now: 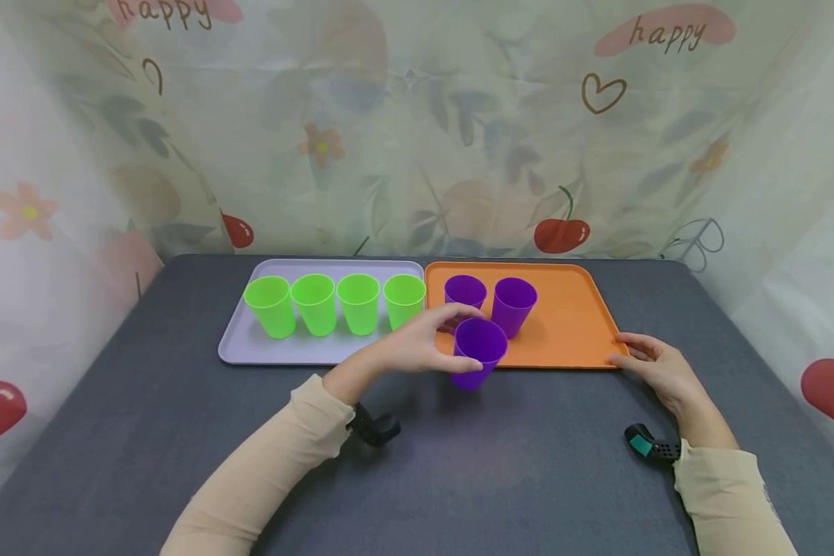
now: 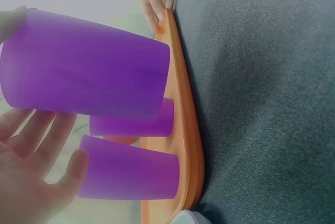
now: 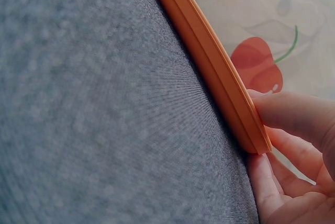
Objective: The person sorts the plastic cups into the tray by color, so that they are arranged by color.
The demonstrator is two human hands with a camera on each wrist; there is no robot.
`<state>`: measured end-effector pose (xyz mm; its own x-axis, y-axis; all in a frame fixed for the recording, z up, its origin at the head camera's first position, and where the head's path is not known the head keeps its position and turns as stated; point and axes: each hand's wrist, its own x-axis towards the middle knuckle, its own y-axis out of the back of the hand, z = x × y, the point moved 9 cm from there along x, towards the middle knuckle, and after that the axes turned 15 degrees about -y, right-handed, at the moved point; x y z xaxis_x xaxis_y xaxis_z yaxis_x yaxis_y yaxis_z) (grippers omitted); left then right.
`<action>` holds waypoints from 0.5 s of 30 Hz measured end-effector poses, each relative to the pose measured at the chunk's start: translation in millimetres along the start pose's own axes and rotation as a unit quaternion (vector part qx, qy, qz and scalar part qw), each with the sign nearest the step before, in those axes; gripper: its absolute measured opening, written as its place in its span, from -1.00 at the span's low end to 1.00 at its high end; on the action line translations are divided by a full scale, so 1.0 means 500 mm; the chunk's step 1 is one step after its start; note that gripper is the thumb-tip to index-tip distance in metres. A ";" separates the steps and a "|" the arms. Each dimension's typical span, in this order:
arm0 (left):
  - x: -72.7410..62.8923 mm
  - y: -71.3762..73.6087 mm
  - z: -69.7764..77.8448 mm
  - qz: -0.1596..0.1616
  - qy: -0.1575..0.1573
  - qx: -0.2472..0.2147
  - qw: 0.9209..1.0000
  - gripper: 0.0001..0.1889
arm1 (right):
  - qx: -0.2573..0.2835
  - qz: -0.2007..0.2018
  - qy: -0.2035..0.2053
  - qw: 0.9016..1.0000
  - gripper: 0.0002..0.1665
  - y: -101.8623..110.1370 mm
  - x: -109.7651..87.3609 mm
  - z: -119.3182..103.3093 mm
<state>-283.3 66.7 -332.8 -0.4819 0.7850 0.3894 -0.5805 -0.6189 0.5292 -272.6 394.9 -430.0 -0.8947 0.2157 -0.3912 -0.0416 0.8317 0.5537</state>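
Observation:
My left hand (image 1: 431,344) holds a purple cup (image 1: 478,355) near its rim, thumb on one side and fingers on the other. The cup is up over the front edge of the orange tray (image 1: 563,347), and it fills much of the left wrist view. Two more purple cups (image 1: 514,305) stand upright on that tray's left part, one partly hidden behind my left fingers. At the tray's front right corner my right hand (image 1: 660,371) grips the rim between thumb and fingers, as the right wrist view shows closely.
A lavender tray (image 1: 320,357) adjoins the orange one on the left, with several bright green cups (image 1: 316,309) upright in a row. Both trays lie near the back edge of the dark grey table (image 1: 514,479). A patterned curtain (image 1: 403,170) hangs behind.

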 end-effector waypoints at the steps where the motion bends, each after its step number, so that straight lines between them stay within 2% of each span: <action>1: 0.001 0.000 0.001 -0.001 -0.001 0.001 1.000 -0.40 | 0.001 -0.001 0.001 1.000 -0.08 0.000 0.000 -0.001; 15: 0.024 -0.010 0.008 -0.003 -0.004 0.012 1.000 -0.39 | -0.005 -0.005 -0.007 1.000 -0.08 -0.001 0.000 0.001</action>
<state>-283.7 79.1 -327.8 -0.4739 0.7886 0.3919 -0.5670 -0.6138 0.5494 -272.1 394.9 -430.7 -0.8876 0.2151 -0.4073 -0.0544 0.8291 0.5564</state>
